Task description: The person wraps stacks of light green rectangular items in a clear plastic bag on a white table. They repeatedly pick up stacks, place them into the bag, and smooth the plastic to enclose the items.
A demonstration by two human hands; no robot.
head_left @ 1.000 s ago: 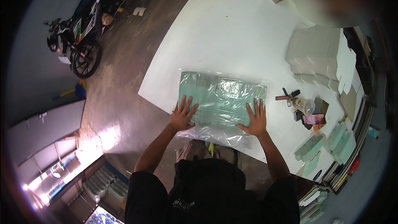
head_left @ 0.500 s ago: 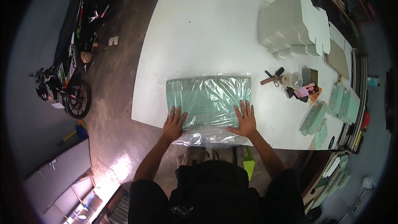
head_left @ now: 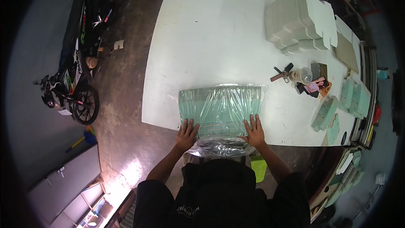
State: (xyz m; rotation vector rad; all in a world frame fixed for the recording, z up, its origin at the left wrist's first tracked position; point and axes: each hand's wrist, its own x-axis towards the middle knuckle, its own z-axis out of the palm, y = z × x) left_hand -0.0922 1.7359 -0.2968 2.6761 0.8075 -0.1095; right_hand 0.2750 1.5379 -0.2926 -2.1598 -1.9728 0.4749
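Note:
A stack of pale green printed sheets or flat card pieces [head_left: 219,112] lies in a clear plastic bag [head_left: 225,147] at the front edge of the white table [head_left: 202,38]. The bag's loose, crinkled end hangs over the edge toward my body. My left hand [head_left: 187,136] rests on the stack's near left corner, fingers stretched out. At the near right corner lies my right hand [head_left: 255,131], its fingers also extended and the thumb pointing inward. Both palms press on the plastic, and neither hand is closed round anything.
Folded white card boxes [head_left: 297,19] are piled at the far right. Nearer are keys [head_left: 284,74], a clear plastic cup [head_left: 301,75] and a phone [head_left: 315,85]. Green card pieces [head_left: 324,114] lie by the right edge. A motorcycle [head_left: 76,76] stands left of the table.
My hands and the bagged stack have come closer to the table's front edge. The view has shifted slightly. Another person's hands at the far right have mostly left the picture.

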